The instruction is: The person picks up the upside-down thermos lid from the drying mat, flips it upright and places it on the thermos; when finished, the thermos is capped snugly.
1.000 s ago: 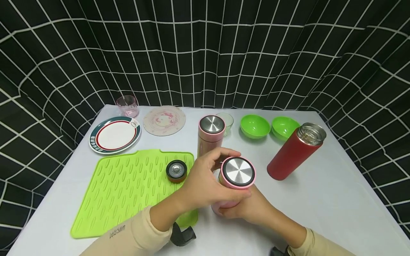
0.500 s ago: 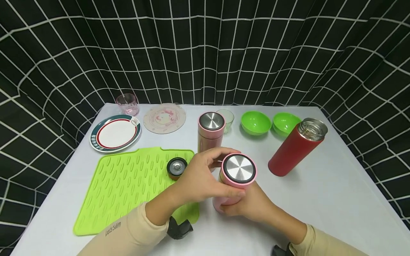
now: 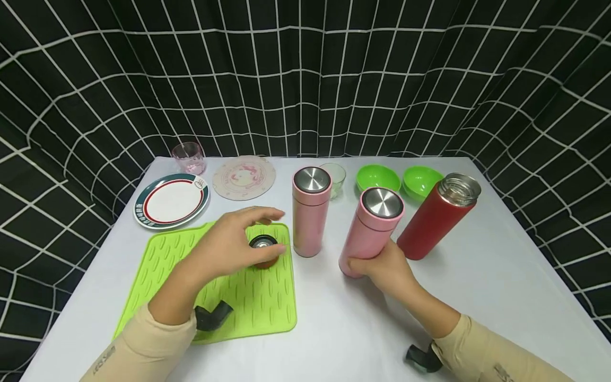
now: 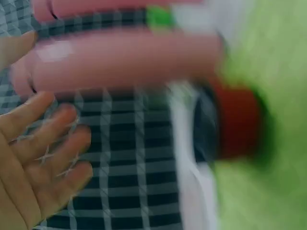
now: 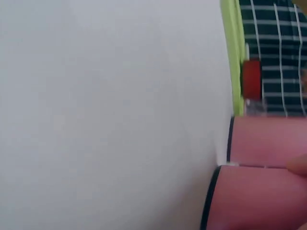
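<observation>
My right hand [image 3: 387, 268] grips the lower part of a pink thermos [image 3: 365, 241] with a steel-topped lid, right of the middle of the table. In the right wrist view, this pink thermos [image 5: 261, 199] fills the lower right corner. My left hand [image 3: 234, 241], fingers apart and holding nothing, hovers over the green mat. Just beyond its fingertips sits a red bottle cap [image 3: 264, 245], its inner side up. The cap [image 4: 237, 122] looks blurred in the left wrist view. A second pink thermos [image 3: 310, 217] stands lidded between the hands, touched by neither.
An uncapped red thermos [image 3: 431, 223] stands right of my right hand. Two green bowls [image 3: 378, 178] and a clear glass [image 3: 335, 179] are behind. At the back left are a plate [image 3: 172, 199], a round coaster [image 3: 244, 178] and a pink glass [image 3: 189, 157]. The green mat [image 3: 267, 313] lies left.
My left hand has let go of the pink thermos and swung left over the mat. My right hand has shifted the thermos slightly right and away from me.
</observation>
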